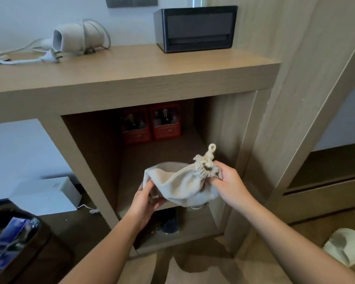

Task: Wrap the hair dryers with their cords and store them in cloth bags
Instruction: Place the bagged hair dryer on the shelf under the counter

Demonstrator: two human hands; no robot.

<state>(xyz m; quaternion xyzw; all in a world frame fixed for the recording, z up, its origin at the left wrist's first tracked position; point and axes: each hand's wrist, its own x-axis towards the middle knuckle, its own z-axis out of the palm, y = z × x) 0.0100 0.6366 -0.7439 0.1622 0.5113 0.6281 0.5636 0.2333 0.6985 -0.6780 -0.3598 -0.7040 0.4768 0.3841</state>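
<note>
A person's two hands are holding a filled beige cloth bag (pixel 182 185) in front of an open wooden shelf compartment (pixel 172 148). The left hand (pixel 146 198) is gripping the bag's bottom end; the right hand (pixel 228 181) is pinching its gathered drawstring neck, cinched tight. On the worktop (pixel 131 72) above, a white hair dryer (pixel 76 38) is lying with its cord (pixel 25 60) partly wound round it, plug trailing loose beside it.
</note>
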